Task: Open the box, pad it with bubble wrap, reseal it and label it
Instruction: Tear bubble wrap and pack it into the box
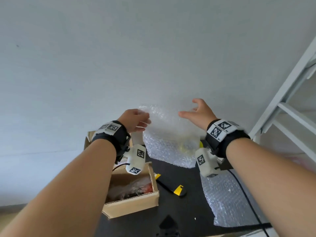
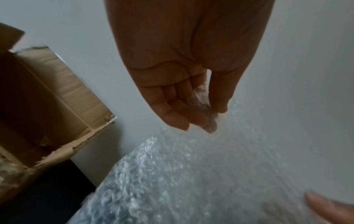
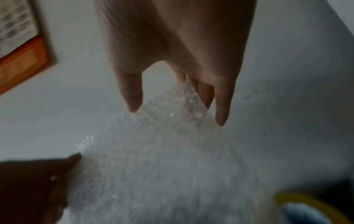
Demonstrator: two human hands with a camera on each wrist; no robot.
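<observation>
You're on the padding step — box (image 1: 131, 199) sits open on the table (image 1: 184, 178), left of the raised bubble wrap sheet (image 1: 167, 134). Left hand (image 1: 135, 119) pinches its top corner, right hand (image 1: 199, 112) is spread, fingers loose against it. Next you'd fold it down into the box — I'd guess

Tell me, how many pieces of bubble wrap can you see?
2: one sheet held up before the wall by the left hand, one sheet lying on the dark table, right of the box.
</observation>
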